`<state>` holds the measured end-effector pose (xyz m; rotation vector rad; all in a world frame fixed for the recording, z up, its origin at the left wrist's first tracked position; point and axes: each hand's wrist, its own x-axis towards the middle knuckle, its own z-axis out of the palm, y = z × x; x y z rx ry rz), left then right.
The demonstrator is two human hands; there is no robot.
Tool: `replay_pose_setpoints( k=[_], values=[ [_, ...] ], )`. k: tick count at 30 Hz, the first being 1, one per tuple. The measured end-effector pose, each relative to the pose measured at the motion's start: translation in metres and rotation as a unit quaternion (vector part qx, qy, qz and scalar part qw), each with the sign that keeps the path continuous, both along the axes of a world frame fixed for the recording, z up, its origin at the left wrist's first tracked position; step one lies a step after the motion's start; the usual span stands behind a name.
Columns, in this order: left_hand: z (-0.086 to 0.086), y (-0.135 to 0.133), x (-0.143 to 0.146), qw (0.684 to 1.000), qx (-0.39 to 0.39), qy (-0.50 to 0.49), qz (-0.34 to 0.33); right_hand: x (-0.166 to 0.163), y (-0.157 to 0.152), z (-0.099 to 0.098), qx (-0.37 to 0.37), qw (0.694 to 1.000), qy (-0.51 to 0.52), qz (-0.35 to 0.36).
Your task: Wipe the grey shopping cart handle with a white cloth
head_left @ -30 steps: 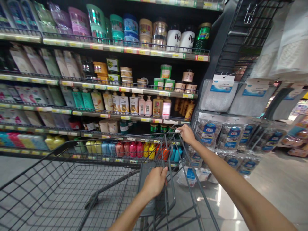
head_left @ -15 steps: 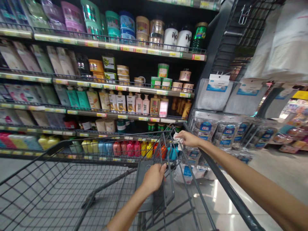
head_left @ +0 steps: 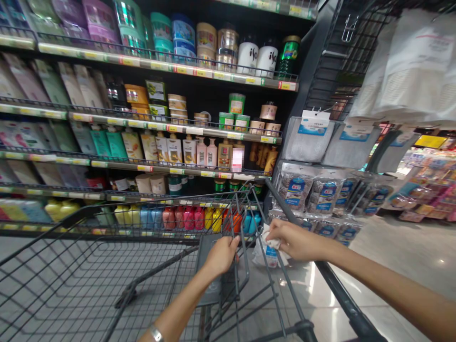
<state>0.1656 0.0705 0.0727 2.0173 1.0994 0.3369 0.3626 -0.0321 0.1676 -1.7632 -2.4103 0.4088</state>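
Observation:
A dark grey wire shopping cart [head_left: 96, 256] stretches across the lower half of the view, its push handle [head_left: 342, 289] running down to the right. My left hand [head_left: 223, 254] is closed round a wire bar of the cart's rear frame, beside the grey plastic seat panel [head_left: 210, 280]. In my right hand [head_left: 290, 237] is a crumpled white wipe [head_left: 271, 240], pinched against a slanting wire bar just left of the handle. Part of the wipe hangs below the fingers. A metal band [head_left: 156, 333] circles my left wrist.
Behind the cart stand shelves [head_left: 171, 168] with bottles, jars and tubs. Packs of steel scrubbers [head_left: 324, 194] and grey cloths [head_left: 308, 137] hang at the right end. White packages [head_left: 413, 71] hang at the upper right, over a shiny tiled floor [head_left: 402, 266].
My right hand has moved down and nearer along the cart's bars with the wipe. The left hand keeps its grip on the frame. The view has shifted slightly right.

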Motion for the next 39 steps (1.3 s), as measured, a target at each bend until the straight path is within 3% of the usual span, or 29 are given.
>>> replay_pose_setpoints(
  k=[10,16,21,30,39],
  values=[
    [-0.003,0.005,-0.002,0.999,-0.009,-0.033,-0.013,-0.031,-0.072,0.011,-0.058,0.998,0.016,-0.035],
    [-0.001,0.004,-0.004,0.999,-0.021,-0.041,-0.01,-0.031,-0.086,0.004,-0.042,0.998,0.019,-0.035],
    [-0.001,0.003,-0.004,0.999,-0.031,-0.039,-0.007,-0.017,-0.066,-0.008,0.012,0.999,0.021,-0.033],
    [-0.003,0.004,-0.005,0.999,-0.024,-0.035,-0.015,-0.001,0.003,-0.019,0.058,0.997,-0.043,0.004],
    [-0.002,0.005,-0.008,0.998,-0.044,-0.049,-0.016,0.015,0.069,-0.027,0.097,0.99,-0.1,-0.034]
  ],
)
